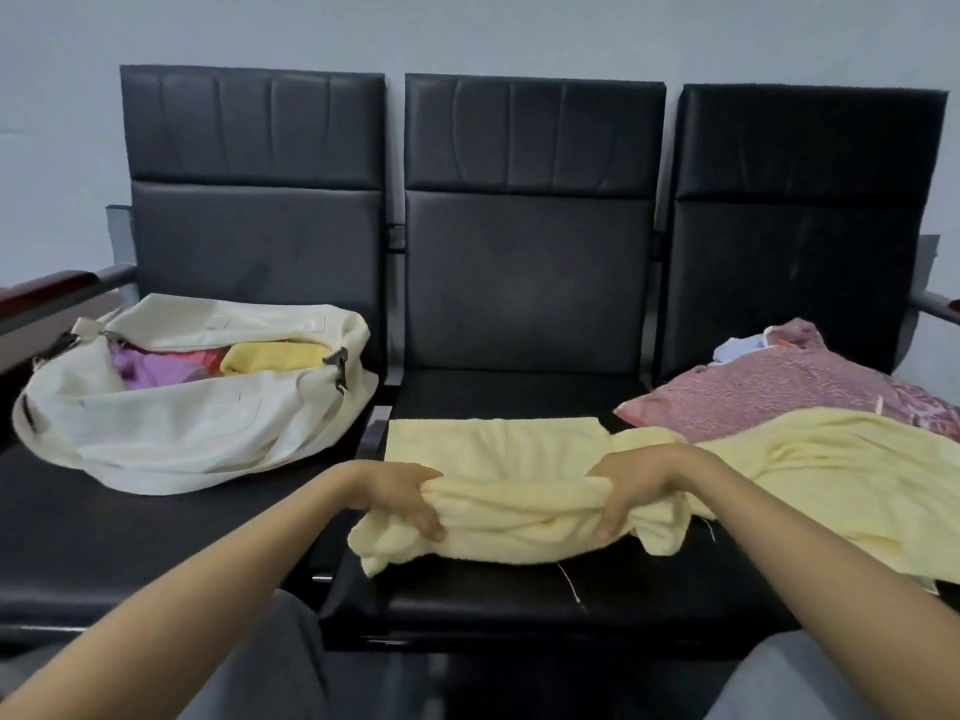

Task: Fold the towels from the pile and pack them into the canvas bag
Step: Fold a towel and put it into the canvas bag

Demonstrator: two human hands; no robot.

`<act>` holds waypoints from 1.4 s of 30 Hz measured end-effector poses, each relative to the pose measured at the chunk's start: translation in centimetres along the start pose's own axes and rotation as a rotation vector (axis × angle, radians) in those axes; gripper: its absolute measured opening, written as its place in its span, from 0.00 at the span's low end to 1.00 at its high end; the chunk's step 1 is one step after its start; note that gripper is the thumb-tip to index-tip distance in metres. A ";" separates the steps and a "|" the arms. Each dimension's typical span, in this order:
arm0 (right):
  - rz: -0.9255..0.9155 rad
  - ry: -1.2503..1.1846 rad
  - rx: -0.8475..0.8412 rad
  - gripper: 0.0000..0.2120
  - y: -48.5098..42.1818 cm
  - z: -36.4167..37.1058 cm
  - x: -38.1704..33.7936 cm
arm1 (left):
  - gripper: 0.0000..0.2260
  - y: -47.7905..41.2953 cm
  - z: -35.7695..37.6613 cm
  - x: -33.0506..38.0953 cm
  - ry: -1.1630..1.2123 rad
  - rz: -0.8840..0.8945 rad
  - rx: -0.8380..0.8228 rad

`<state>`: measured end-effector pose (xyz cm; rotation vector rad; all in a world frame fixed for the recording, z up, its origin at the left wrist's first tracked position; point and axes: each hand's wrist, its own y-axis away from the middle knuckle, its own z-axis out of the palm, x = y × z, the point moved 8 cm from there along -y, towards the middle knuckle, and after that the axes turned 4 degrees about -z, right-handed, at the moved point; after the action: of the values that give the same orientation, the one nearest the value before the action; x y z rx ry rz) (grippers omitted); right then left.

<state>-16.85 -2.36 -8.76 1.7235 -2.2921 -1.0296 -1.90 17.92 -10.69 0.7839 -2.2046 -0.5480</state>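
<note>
bare arms, grey trousers

two forearms come in from the near edge, one on the left and one on the right, both bare from as far up as the view shows down to the wrist, with no sleeve, watch or band on either. the left hand (402, 493) and the right hand (631, 488) are bare too, without gloves or rings. short, plain nails show on the fingers (434, 527). grey trousers (270, 662) of smooth, unpatterned cloth cover both legs at the near edge.
</note>
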 end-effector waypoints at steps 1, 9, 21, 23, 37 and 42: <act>-0.006 -0.017 -0.033 0.19 -0.1 0.6 0.0 | 0.18 -0.4 0.4 -0.3 -0.028 -0.018 -0.023; -0.091 -0.229 0.124 0.36 -2.9 0.9 -0.1 | 0.26 -3.0 -0.1 0.7 0.006 0.045 0.143; -0.319 -0.217 0.279 0.04 -4.4 0.5 -2.3 | 0.06 -5.0 0.5 3.3 0.188 0.335 0.118; -0.368 -0.235 0.409 0.02 -4.3 -1.0 -3.0 | 0.10 -5.1 0.3 3.2 0.327 0.352 0.134; -0.120 -0.307 0.400 0.07 -4.7 -5.7 3.8 | 0.14 -3.7 -8.5 -2.3 0.422 0.127 0.301; 0.022 -0.285 0.549 0.08 -6.0 -8.3 7.6 | 0.14 -6.1 -10.6 -5.7 0.442 -0.001 0.326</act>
<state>-10.93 -13.57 -8.11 1.8062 -2.9861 -0.7195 11.39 15.78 -10.18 0.9683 -1.8958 -0.0017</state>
